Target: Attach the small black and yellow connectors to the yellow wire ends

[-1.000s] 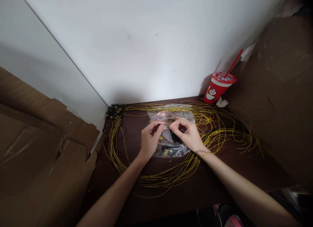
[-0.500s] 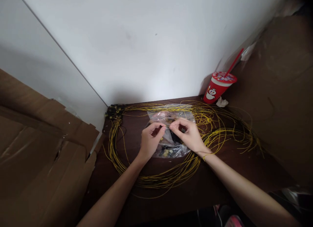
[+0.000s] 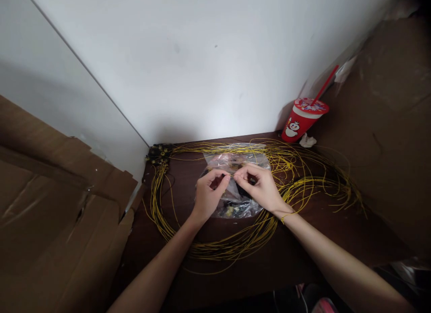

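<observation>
Over a clear plastic bag (image 3: 251, 209), my left hand (image 3: 208, 194) and my right hand (image 3: 264, 189) face each other with thumb and forefinger pinched. Between the fingertips runs a short stretch of thin yellow wire (image 3: 231, 175); its ends are hidden by my fingers. Small dark and yellowish pieces show inside the bag, too blurred to name. A large loop of yellow and black wires (image 3: 232, 250) curves around the bag and passes under my forearms. A thin yellow strand circles my right wrist.
Dark clustered wire ends (image 3: 160, 154) lie at the table's back left corner. A red cup (image 3: 296, 124) with a straw stands back right, beside a crumpled tissue (image 3: 307, 141). Cardboard (image 3: 60, 223) borders the left, more cardboard (image 3: 380, 124) the right. A white wall (image 3: 202, 70) rises behind.
My fingertips stay close together, and the thin yellow wire between them shows more clearly now. The whole view has shifted very slightly; nothing else has visibly moved.
</observation>
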Demonstrator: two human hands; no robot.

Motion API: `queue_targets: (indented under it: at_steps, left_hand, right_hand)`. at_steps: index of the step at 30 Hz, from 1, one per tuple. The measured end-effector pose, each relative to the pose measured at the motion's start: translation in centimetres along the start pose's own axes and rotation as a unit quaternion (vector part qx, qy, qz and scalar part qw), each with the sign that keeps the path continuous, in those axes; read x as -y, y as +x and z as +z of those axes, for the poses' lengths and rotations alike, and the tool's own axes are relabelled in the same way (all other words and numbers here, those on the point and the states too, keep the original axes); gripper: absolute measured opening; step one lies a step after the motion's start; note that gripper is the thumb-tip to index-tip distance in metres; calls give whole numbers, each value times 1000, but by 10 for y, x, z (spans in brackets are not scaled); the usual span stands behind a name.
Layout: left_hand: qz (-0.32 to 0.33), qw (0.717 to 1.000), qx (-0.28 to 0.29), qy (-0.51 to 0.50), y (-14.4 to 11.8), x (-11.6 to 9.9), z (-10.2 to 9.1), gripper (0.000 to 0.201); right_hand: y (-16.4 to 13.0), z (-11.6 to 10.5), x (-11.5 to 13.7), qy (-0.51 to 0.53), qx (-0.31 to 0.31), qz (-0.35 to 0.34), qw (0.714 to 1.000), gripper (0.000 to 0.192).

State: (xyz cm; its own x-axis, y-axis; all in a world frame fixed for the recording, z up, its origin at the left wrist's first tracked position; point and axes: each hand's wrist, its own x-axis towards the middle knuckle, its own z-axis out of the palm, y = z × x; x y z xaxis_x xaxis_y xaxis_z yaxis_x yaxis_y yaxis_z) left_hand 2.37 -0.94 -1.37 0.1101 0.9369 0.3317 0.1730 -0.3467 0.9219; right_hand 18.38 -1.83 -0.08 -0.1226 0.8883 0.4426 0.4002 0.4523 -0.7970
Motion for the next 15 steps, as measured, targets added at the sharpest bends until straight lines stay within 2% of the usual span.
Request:
queue_targets:
  at_steps: [15]
  left_hand:
    - [-10, 999, 24, 19, -2, 5, 0, 10]
  right_hand:
    - [-1, 1, 4, -20, 8, -5, 1000, 10]
